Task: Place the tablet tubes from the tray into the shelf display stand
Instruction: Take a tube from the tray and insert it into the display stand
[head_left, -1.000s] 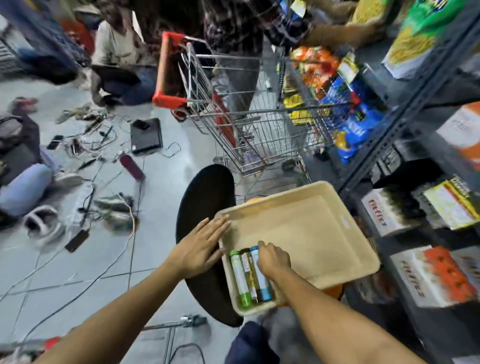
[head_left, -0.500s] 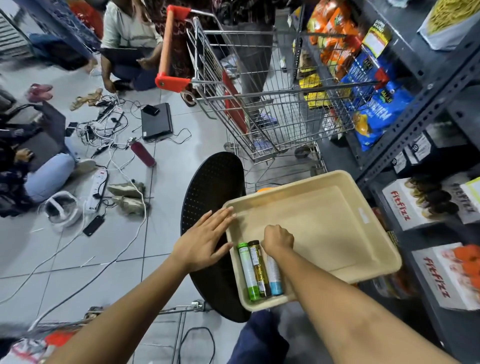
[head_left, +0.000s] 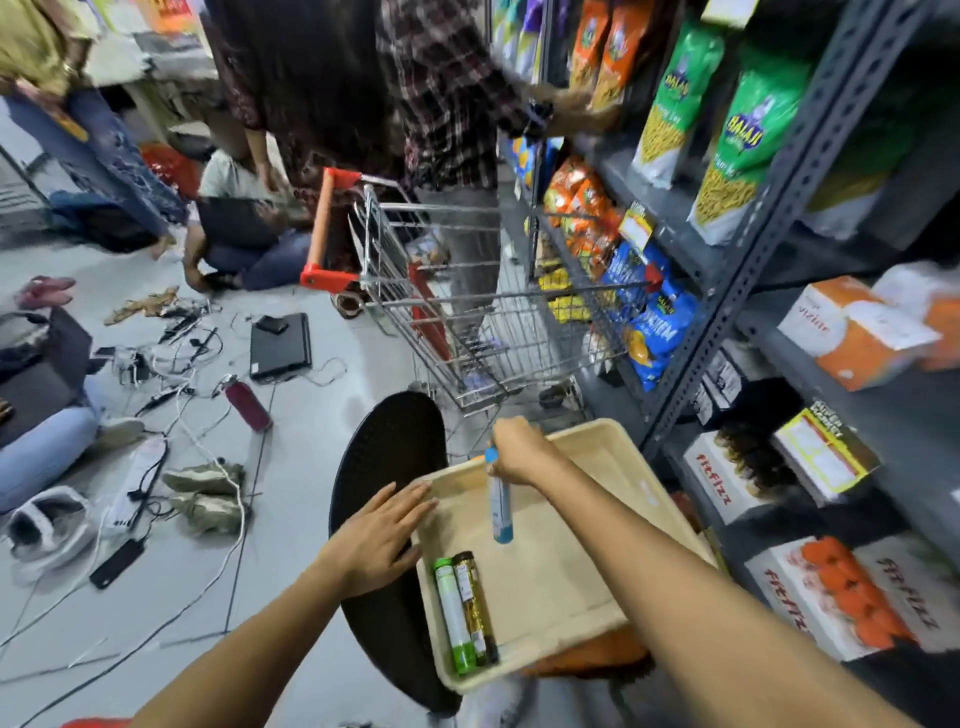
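A beige tray (head_left: 571, 582) rests on a round black stool (head_left: 387, 457). My right hand (head_left: 517, 449) grips the top of a blue and white tablet tube (head_left: 500, 506), which hangs upright above the tray. Two more tubes lie side by side in the tray's near left corner: a green one (head_left: 451, 616) and a dark gold one (head_left: 471, 608). My left hand (head_left: 376, 540) lies flat, fingers spread, on the tray's left rim and the stool. The grey metal shelf (head_left: 727, 291) stands to the right, with white and orange Fitfizz display boxes (head_left: 841, 597) on its lower levels.
A wire shopping cart (head_left: 467, 301) with a red handle stands just beyond the stool. A person in a plaid shirt reaches into the shelf behind it. Other people sit on the floor at left among cables, a laptop (head_left: 280, 345), shoes (head_left: 205, 496) and a red bottle (head_left: 249, 405).
My right hand closed on the blue tube and lifted it out of the tray's corner, leaving two tubes lying there. The view has tilted up toward the shelf. My left hand stayed put.
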